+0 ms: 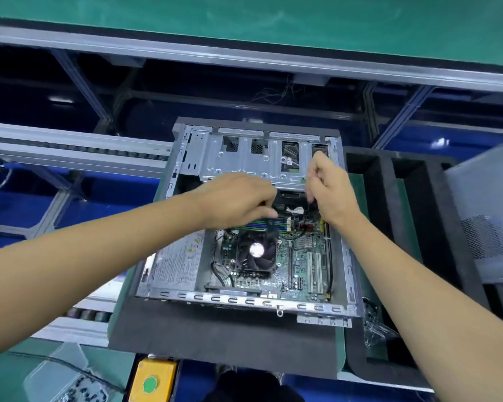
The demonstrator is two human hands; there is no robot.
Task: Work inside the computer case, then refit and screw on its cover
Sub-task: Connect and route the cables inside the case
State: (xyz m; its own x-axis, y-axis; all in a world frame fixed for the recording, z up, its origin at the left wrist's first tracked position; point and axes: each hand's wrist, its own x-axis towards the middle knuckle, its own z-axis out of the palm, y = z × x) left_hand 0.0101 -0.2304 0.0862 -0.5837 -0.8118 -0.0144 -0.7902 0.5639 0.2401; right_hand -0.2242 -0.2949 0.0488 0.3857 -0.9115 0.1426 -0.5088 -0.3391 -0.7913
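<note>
Case: the computer case (pixel 246 216) is laid flat on a dark foam mat (pixel 221 340) on the bench, side open, motherboard facing up.
Cover: a grey perforated panel (pixel 488 210), probably the cover, is propped at the right edge, well apart from the case.
Left hand: the left hand (pixel 238 198) is reached in over the upper part of the board, next to the drive cage (pixel 262 158). Its fingers are curled down toward a black cable just above the RAM slots; whether that cable is actually pinched can't be told, it's blurry there.
Right hand: the right hand (pixel 328 190) is held over the top right of the board, fingers narrowed into a pinch, with a thin black wire seen hanging from them.
Fan: the CPU fan (pixel 256 250) is seen below both hands, not touched.
PSU: a silver power supply (pixel 176 264) with a label is sat in the left of the case.
Near edge: a yellow box with a green button (pixel 153 381) is seen at the bottom, just in front of the mat.
Screws etc: a clear bag (pixel 375 326) with small bits in it is lying right of the case's near corner.
</note>
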